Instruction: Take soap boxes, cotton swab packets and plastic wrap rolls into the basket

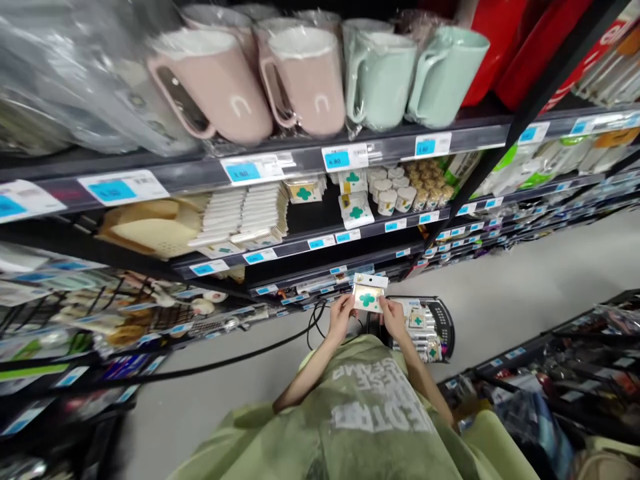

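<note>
A small white hang-tab packet with a green clover-like mark (368, 299) is held upright in front of my body, between both hands. My left hand (341, 317) is closed on its left edge, and my right hand (393, 316) pinches the right edge. What the packet contains cannot be made out. Similar white packs (354, 208) with the green mark sit on the shelf ahead, near stacked white packs (260, 212). Down by my right arm is a black basket (449, 328) holding several packs, some bearing the same mark.
Pink mugs (220, 87) and mint mugs (385, 83) in plastic wrap line the upper shelf (310, 159). Small white-topped containers (395, 193) stand below. A black cable or hose (240, 357) crosses at the left. Another stocked shelf (550, 353) borders the grey floor (500, 293) on the right.
</note>
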Demonstrator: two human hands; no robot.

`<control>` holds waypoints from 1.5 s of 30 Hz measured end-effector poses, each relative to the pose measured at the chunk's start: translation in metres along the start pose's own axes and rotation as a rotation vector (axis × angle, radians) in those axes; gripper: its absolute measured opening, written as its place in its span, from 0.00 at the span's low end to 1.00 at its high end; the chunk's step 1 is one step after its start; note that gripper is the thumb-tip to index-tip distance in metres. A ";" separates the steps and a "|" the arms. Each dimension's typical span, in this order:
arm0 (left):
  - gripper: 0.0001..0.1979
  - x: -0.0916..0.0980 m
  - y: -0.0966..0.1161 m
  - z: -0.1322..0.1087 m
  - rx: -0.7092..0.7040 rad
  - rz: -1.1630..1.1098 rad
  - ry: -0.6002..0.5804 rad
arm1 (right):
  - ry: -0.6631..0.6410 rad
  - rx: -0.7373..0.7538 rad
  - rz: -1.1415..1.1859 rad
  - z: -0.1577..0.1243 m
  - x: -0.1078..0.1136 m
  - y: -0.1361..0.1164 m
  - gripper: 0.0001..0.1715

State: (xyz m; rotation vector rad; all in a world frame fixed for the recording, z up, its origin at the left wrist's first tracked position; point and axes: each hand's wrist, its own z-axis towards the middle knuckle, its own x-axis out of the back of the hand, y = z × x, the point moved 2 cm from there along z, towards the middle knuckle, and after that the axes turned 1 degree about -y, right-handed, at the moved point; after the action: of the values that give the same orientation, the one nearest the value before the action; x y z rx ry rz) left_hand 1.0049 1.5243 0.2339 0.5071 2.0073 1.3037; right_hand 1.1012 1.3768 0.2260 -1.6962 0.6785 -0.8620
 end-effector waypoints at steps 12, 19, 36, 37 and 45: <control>0.22 -0.020 -0.010 -0.018 -0.015 0.103 -0.102 | 0.115 0.016 0.006 -0.020 0.027 0.010 0.42; 0.21 -0.010 -0.016 -0.024 -0.013 0.063 -0.088 | 0.059 0.013 0.060 -0.020 0.020 0.010 0.41; 0.17 -0.001 -0.023 -0.031 -0.381 0.563 -0.081 | 0.133 0.026 0.022 -0.022 0.027 0.007 0.36; 0.16 -0.003 -0.021 -0.033 -0.427 0.628 -0.093 | 0.138 0.021 0.025 -0.022 0.026 0.006 0.36; 0.13 -0.003 -0.020 -0.033 -0.525 0.739 -0.024 | -0.091 0.045 0.020 -0.030 0.002 -0.010 0.35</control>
State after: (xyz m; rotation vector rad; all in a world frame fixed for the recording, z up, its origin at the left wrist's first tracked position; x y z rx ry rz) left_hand 0.9839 1.4926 0.2262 1.0417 1.3887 2.1563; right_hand 1.0780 1.3619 0.2413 -1.6748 0.6093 -0.7762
